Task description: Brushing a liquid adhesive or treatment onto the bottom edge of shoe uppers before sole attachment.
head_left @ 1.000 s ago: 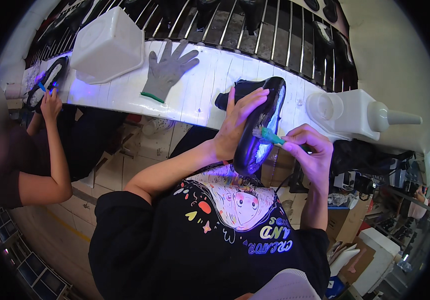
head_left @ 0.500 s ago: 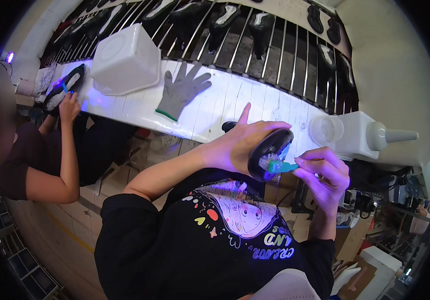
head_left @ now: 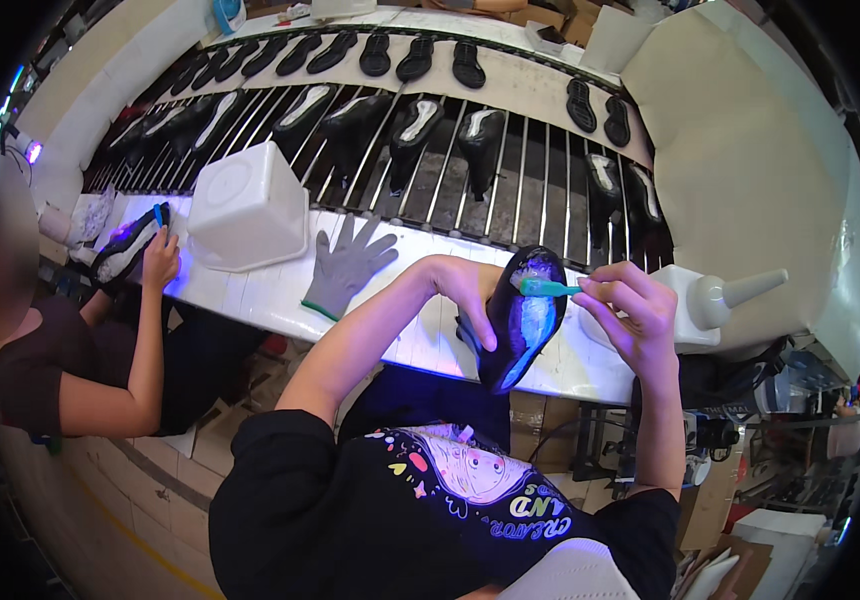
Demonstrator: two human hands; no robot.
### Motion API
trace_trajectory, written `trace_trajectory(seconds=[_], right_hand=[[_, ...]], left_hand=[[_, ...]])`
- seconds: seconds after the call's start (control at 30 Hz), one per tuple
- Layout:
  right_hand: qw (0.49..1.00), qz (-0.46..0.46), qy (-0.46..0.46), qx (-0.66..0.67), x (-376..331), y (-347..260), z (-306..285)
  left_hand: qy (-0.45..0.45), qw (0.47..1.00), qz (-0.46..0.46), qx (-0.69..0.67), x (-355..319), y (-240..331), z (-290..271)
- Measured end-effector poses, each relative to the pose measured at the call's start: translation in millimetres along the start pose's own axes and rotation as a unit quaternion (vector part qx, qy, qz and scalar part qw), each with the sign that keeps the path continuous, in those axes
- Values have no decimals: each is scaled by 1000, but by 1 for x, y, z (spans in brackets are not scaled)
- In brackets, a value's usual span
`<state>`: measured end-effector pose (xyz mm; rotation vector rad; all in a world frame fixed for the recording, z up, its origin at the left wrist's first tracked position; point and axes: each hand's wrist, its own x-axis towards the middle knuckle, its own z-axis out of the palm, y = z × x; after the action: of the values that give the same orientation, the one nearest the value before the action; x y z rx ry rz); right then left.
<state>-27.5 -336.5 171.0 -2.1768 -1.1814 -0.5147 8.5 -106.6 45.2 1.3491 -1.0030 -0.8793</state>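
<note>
1. White worktop spans the scene; beyond the grey glove lying on it, a conveyor of metal rods carries more black shoes.
2. Left of the glove stands a white box; farther left, a co-worker's hand holds a blue brush near another dark shoe.
3. Right of the glove, at the worktop's near edge, is the black shoe, tilted with its pale-streaked underside toward the camera. Whether it also rests on the worktop, I cannot tell.
4. Left hand: its grip is wrapped on the shoe's left side, thumb showing, fingers mostly hidden behind.
5. Right hand: its grip is narrow, pinching a green brush by the handle, bristles at the underside's far end.
6. Farther right of the glove, partly behind the right hand, stands a white bottle with a long spout.
7. Judging by its firm outline, the shoe should feel stiff and fairly solid, hardly fragile; its shiny underside may be wet and slippery, so its dark sides look the better hold.
</note>
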Motion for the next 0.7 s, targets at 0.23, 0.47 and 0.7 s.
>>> trace_trajectory(seconds=[0.23, 0.47, 0.7], right_hand=[[993, 0, -111, -47, 1, 4, -9], [973, 144, 9, 180, -21, 41, 12], [933, 213, -198, 212, -72, 56, 28]], left_hand=[[-38, 997, -50, -54, 7, -22, -24], [66, 988, -47, -135, -11, -14, -22], [154, 976, -36, -152, -27, -43, -29]])
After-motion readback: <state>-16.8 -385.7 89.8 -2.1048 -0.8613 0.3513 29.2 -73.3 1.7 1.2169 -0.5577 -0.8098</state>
